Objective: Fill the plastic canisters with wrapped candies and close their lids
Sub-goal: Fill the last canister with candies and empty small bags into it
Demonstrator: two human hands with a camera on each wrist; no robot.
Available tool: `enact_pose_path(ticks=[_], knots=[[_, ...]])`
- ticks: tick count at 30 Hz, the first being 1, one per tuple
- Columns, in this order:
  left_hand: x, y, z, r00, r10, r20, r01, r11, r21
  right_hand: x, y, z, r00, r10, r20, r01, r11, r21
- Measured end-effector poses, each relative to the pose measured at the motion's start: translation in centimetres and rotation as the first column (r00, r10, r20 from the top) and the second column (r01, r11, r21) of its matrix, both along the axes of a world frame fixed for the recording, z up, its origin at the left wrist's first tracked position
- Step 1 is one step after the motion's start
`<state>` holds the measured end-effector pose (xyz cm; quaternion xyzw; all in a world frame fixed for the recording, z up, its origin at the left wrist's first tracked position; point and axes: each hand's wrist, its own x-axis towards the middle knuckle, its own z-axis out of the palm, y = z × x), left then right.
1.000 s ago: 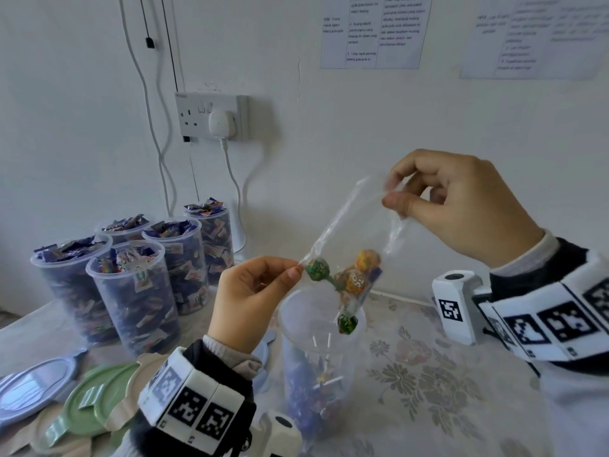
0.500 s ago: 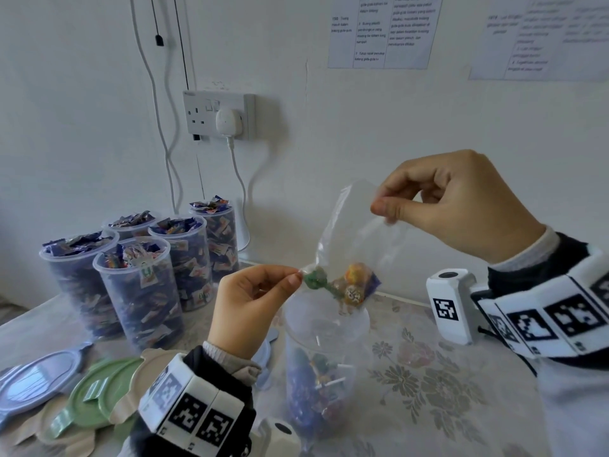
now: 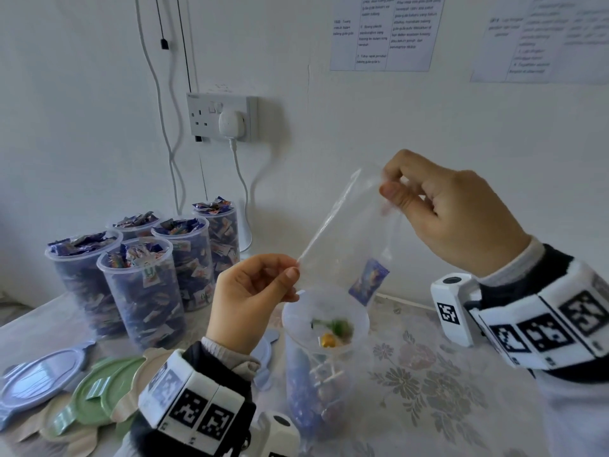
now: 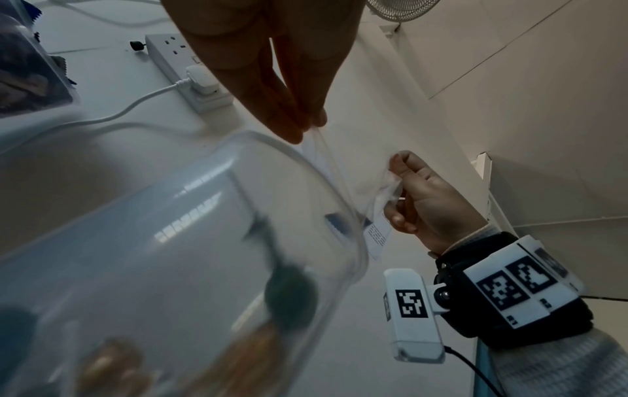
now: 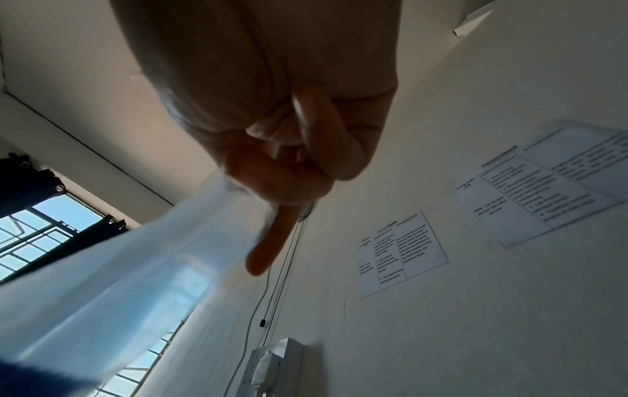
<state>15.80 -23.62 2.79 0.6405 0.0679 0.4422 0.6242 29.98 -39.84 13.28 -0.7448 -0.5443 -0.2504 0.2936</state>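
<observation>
Lollipops just dropped from my bag into the open canister below; both hands' fingers pinch bag corners (one wrapper left inside).

Soft daylight comes from the window behind the motion-blurred plastic bag; both wrist views are dim, the hands backlit, edges bowed.

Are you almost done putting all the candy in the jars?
Not yet. Five canisters at the back are full. Both hands, left hand and right hand, tip a clear bag over the front canister. The lids lie beside them, none on.
</observation>
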Motion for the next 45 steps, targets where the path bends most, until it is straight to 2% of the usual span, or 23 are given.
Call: enact_pose_path(ticks=[3,7,10,12,20,30,33,38,45], knots=[[0.1,0.0,-0.1,1.0,0.007,-0.01,-0.007,1.0,-0.007,-0.2,0.0,-0.2,0.993,0.055,-0.1,-0.056,0.998,-0.007],[0.2,0.0,-0.3,1.0,0.012,-0.014,-0.012,1.0,-0.018,-0.1,-0.3,0.1,0.95,0.181,-0.255,-0.166,0.983,0.08],[0.2,0.2,-0.6,0.999,0.022,-0.033,-0.022,0.999,-0.022,0.2,-0.5,0.5,0.824,0.318,-0.469,-0.293,0.948,0.128],[0.2,0.4,-1.0,0.998,0.04,-0.048,-0.04,0.999,-0.013,0.4,-0.6,0.7,0.756,0.359,-0.546,-0.344,0.929,0.136],[-0.4,1.0,-2.3,0.986,0.13,-0.106,-0.115,0.983,0.142,0.2,0.0,0.8,0.775,0.346,-0.529,-0.327,0.936,0.132],[-0.9,0.9,-2.4,0.997,0.043,-0.069,-0.035,0.993,0.112,-1.1,0.4,1.4,0.759,0.398,-0.515,-0.374,0.914,0.154],[-0.9,1.0,-2.2,0.999,0.034,-0.031,-0.031,0.995,0.095,-1.3,0.5,1.2,0.726,0.453,-0.517,-0.386,0.891,0.238],[-1.1,1.4,-2.2,0.998,0.06,0.018,-0.061,0.996,0.058,-1.3,0.4,1.0,0.716,0.456,-0.529,-0.379,0.89,0.254],[-1.2,1.5,-2.4,0.997,0.074,0.017,-0.075,0.995,0.062,-1.7,0.6,0.6,0.723,0.463,-0.513,-0.382,0.886,0.261]])
